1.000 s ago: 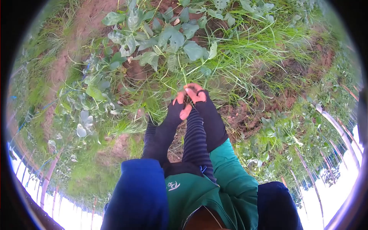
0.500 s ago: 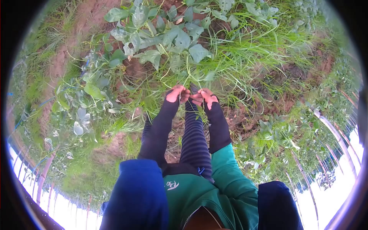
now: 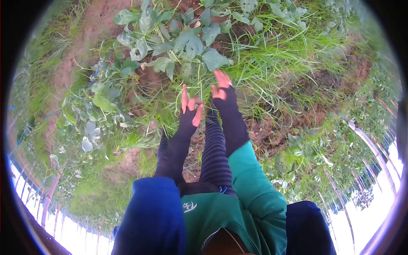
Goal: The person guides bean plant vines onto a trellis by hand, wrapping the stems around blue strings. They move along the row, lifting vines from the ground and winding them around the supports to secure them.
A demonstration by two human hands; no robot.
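two hands in the grass by the leafy plant

the left hand (image 3: 189,111) is just below the leafy plant (image 3: 180,40), in the grass (image 3: 263,72). its fingers (image 3: 184,95) are spread out, one pointing up at the leaves, and hold nothing. the right hand (image 3: 221,87) is beside it, a bit closer to the plant. its fingers are open too and touch thin grass blades. both wear dark fingerless gloves. brown dirt (image 3: 148,78) shows under the plant.
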